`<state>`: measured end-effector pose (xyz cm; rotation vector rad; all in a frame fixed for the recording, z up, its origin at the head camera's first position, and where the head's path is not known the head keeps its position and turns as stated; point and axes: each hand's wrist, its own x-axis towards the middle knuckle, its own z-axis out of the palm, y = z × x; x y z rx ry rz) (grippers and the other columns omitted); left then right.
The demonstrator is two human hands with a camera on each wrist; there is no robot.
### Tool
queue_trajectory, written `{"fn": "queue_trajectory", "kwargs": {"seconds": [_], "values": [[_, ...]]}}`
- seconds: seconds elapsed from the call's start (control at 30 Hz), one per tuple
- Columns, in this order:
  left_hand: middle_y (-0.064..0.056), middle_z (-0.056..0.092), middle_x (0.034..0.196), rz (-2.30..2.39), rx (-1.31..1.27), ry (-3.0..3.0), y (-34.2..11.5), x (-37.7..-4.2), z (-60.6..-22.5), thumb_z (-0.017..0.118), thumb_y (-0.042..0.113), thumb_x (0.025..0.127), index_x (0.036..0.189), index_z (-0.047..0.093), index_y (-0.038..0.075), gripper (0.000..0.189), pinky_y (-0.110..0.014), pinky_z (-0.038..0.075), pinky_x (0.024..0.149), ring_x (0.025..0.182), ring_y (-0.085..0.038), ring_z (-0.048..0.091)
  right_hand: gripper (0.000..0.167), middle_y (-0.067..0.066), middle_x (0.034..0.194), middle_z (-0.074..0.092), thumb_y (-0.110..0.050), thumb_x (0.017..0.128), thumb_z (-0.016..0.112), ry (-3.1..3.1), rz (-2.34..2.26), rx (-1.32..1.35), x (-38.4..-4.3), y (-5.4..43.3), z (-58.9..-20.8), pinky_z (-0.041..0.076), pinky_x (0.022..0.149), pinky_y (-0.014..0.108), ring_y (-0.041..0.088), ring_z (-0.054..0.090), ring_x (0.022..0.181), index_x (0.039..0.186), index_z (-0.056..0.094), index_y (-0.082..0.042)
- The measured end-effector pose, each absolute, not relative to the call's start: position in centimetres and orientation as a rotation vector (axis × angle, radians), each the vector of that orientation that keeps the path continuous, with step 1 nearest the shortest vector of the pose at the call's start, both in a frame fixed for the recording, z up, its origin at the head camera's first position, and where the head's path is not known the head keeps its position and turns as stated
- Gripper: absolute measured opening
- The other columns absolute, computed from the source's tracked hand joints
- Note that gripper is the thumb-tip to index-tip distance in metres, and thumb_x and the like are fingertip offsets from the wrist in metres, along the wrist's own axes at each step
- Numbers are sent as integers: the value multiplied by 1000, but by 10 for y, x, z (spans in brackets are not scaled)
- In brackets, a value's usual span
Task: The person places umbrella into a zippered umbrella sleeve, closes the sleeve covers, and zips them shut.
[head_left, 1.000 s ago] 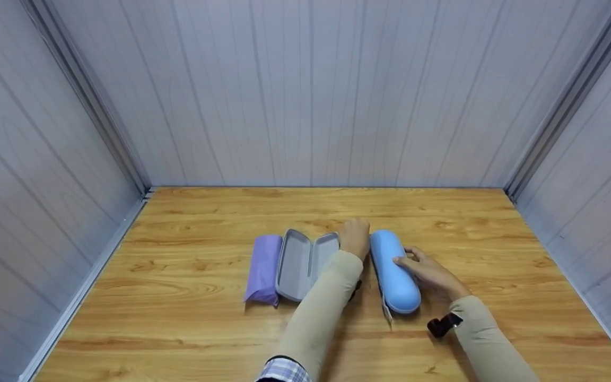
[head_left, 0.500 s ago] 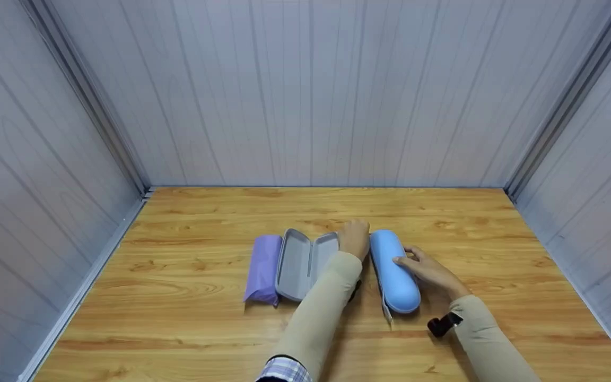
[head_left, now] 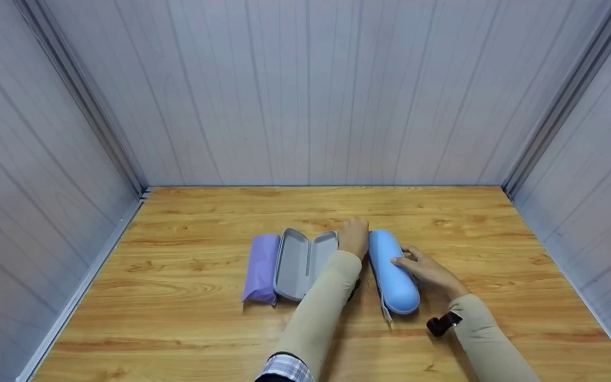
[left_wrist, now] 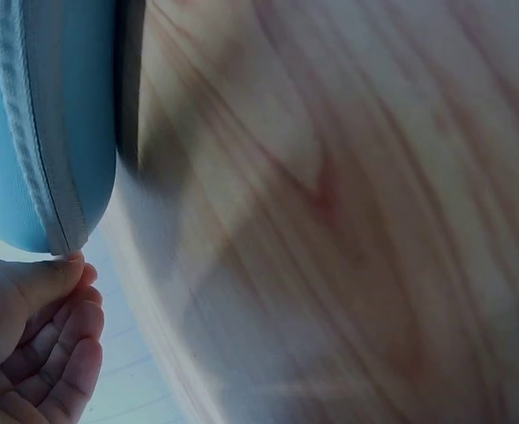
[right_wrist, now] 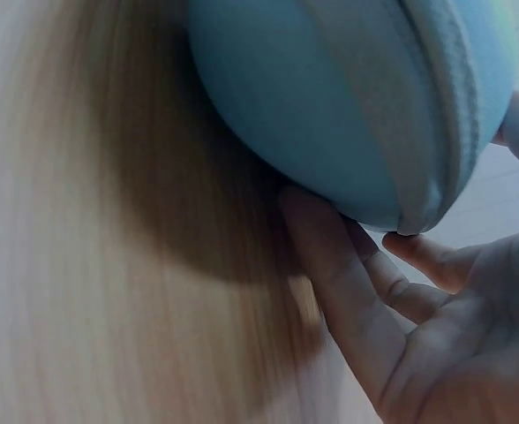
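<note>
A light blue hard-shell glasses case with a zip lies closed on the wooden table in the head view. At its far left end my left hand pinches the end of the zip between thumb and forefinger; the left wrist view shows that pinch at the zip seam, with the pull itself hidden. My right hand holds the case from the right side, thumb on top. In the right wrist view its fingers reach along the underside of the case's rounded body.
Left of my left forearm, a grey case lies opened flat, its right half partly covered by the sleeve. A purple pouch-like packet touches its left side. Pale panel walls enclose the table at the back and sides.
</note>
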<state>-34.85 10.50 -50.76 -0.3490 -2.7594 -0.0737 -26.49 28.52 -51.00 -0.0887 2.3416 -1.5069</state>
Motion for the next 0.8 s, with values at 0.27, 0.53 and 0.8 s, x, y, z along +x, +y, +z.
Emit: {"fn": "queue_trajectory", "kwargs": {"seconds": [0.27,0.53,0.8], "values": [[-4,71,78,-110,-354,-2736,104,-349,-509,65,10,97,85,79,15,19,-27,53,48,67,-17,67,79,32,151,33,-44,99,60,2321,-1531,-97,-265,283,-509,36,108,57,46,38,136,156,24,-1],[-3,70,77,-64,-363,-2675,104,-347,-511,67,9,95,84,79,15,17,-27,55,54,70,-17,67,84,33,153,29,-48,98,61,2295,-1547,-51,-266,281,-513,35,109,57,47,35,138,156,22,-1],[-4,70,79,-46,-387,-2673,102,-344,-507,67,7,94,87,78,13,15,-27,56,58,72,-17,67,82,32,152,32,-46,98,61,2261,-1577,-41,-267,280,-513,36,109,55,45,37,138,156,23,-2]]}}
